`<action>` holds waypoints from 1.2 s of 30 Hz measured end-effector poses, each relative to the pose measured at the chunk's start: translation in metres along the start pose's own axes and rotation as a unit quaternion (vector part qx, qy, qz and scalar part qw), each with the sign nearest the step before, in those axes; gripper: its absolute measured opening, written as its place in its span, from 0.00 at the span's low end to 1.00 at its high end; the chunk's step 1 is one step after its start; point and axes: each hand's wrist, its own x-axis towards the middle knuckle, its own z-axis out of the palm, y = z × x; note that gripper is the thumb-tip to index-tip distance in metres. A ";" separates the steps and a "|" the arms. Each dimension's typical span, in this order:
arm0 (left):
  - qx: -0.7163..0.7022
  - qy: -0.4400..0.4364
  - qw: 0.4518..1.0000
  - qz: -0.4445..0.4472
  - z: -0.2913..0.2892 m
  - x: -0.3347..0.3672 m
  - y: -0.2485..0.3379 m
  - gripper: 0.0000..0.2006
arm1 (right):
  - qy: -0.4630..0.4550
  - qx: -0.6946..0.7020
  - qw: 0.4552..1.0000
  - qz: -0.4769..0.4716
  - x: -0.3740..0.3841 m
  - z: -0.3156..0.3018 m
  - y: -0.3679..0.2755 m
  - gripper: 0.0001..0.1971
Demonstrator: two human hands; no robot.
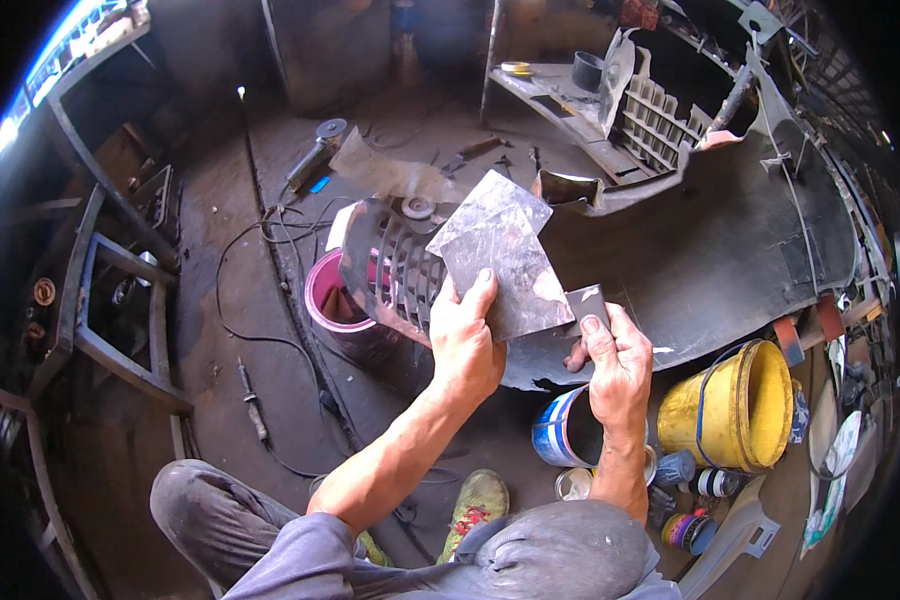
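Note:
My left hand [467, 340] is closed on two overlapping, thin, square grey plates [508, 265], smeared and scratched, with its thumb on top. My right hand [618, 365] pinches a small dark rectangular plate [587, 303] between thumb and fingers. That small plate lies against or just beside the lower right corner of the grey ones; whether they touch I cannot tell. Under and behind both hands stretches a large dark curved panel, like a car bumper [670, 260]. A slotted dark grille piece [400, 265] sits left of the plates, partly hidden by them.
A pink-rimmed bucket [320, 285] stands at left, near an angle grinder [315, 155] and a corded pen-like tool [254, 408] on the floor. At lower right are a yellow bucket [705, 410], a blue-white can [550, 430] and tape rolls [690, 532]. A metal frame [130, 370] stands far left.

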 end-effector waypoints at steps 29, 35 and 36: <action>0.034 -0.002 0.999 -0.001 -0.006 0.004 0.008 0.17 | -0.004 0.083 0.996 0.023 0.004 0.007 0.023 0.10; 0.057 0.034 0.998 0.010 0.000 0.005 0.007 0.15 | -0.072 0.112 0.991 0.019 -0.002 0.010 0.039 0.10; 0.036 0.020 0.999 0.011 0.001 0.009 0.008 0.15 | -0.048 0.122 0.991 0.027 -0.002 0.009 0.040 0.10</action>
